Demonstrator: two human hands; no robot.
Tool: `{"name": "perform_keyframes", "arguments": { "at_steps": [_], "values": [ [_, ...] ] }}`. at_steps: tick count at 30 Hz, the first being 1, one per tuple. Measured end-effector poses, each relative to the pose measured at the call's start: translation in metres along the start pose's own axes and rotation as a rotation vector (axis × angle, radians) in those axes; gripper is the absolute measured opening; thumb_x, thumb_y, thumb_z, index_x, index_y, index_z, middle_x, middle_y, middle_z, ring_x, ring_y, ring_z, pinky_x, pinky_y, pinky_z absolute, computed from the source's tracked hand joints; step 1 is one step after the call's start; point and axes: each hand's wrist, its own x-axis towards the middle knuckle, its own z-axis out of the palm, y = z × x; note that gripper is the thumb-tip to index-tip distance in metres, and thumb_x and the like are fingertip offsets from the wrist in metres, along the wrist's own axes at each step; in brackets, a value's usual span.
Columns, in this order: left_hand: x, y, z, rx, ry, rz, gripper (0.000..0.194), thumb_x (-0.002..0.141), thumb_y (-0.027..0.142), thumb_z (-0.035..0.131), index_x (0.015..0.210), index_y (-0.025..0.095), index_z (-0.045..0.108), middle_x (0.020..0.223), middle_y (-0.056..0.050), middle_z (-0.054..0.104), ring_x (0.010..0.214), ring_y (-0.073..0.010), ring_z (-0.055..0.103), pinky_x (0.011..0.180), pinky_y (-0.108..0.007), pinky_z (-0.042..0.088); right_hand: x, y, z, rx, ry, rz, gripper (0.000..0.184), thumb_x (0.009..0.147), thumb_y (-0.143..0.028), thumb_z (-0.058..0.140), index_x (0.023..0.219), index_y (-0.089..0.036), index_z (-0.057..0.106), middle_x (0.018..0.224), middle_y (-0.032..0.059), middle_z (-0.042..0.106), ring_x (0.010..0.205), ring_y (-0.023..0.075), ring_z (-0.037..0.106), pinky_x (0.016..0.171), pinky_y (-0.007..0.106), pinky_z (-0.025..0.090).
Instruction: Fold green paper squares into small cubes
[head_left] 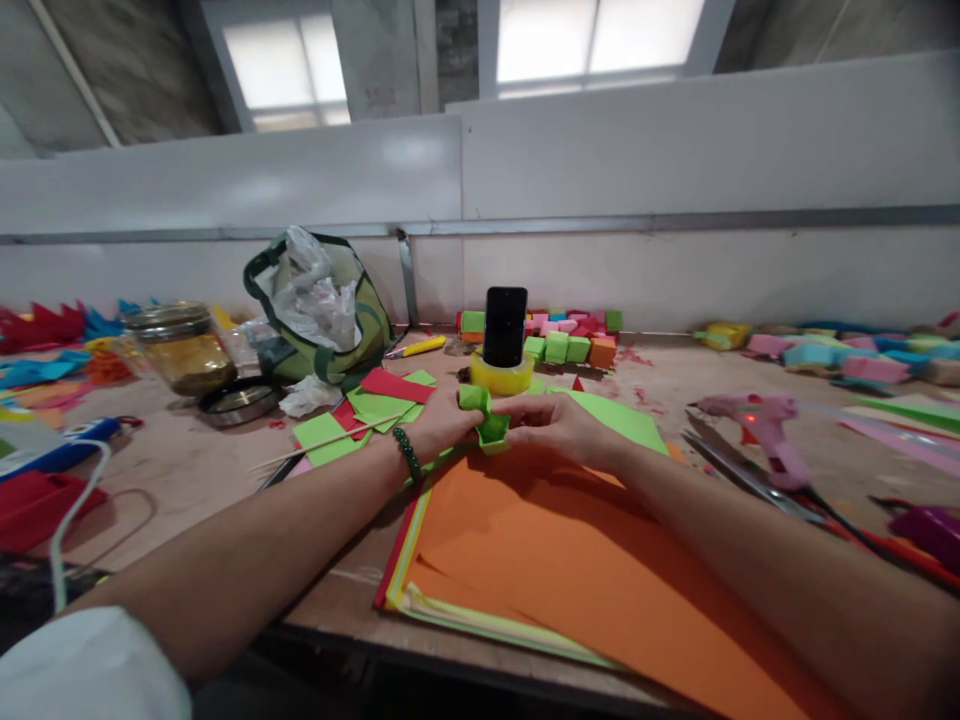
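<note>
Between my two hands is a folded green paper piece (493, 430), open at its near side like a small box. My left hand (444, 420), with a dark green bead bracelet (407, 455) at the wrist, grips it from the left. From the right, the fingers of my right hand (551, 425) pinch its edge. Below both hands lies a stack of coloured paper topped by an orange sheet (540, 540). Just left of my left hand are loose green and red paper pieces (386, 400) with thin wooden sticks (330, 442) across them.
A phone (505, 325) stands in a yellow tape roll (501, 375), with paper cubes (556, 347) behind. Rightward lie a pink glue gun (765, 425) and scissors (750, 478). Leftward are a glass jar (180, 350), a green bag (367, 325), a yellow cutter (421, 346) and a white cable (64, 530).
</note>
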Motion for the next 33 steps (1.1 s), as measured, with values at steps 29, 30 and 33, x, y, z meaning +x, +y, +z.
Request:
{"name": "perform_keyframes", "arguments": {
  "at_steps": [29, 30, 33],
  "values": [
    [-0.002, -0.003, 0.0, 0.14, -0.284, 0.056, 0.018, 0.06, 0.021, 0.057, 0.075, 0.013, 0.061, 0.064, 0.002, 0.054, 0.055, -0.009, 0.048, 0.046, -0.016, 0.037, 0.004, 0.003, -0.012, -0.366, -0.161, -0.037, 0.018, 0.07, -0.033, 0.062, 0.067, -0.016, 0.066, 0.063, -0.003, 0.058, 0.06, 0.0112, 0.05, 0.059, 0.024, 0.039],
    [-0.001, -0.005, 0.0, 0.144, -0.285, 0.081, 0.017, 0.059, 0.02, 0.058, 0.074, 0.013, 0.061, 0.065, 0.002, 0.055, 0.058, -0.0095, 0.049, 0.048, -0.017, 0.039, 0.003, 0.003, -0.011, -0.367, -0.152, -0.04, 0.017, 0.07, -0.032, 0.062, 0.066, -0.016, 0.065, 0.062, -0.0031, 0.057, 0.06, 0.0109, 0.049, 0.058, 0.024, 0.039],
    [0.001, -0.008, 0.001, 0.143, -0.284, 0.138, 0.015, 0.059, 0.018, 0.058, 0.073, 0.013, 0.061, 0.069, 0.001, 0.058, 0.065, -0.0112, 0.053, 0.057, -0.019, 0.043, 0.002, 0.004, -0.009, -0.355, -0.122, -0.043, 0.015, 0.07, -0.031, 0.061, 0.066, -0.016, 0.063, 0.062, -0.0028, 0.057, 0.059, 0.0108, 0.05, 0.058, 0.024, 0.04]
  ]
}}
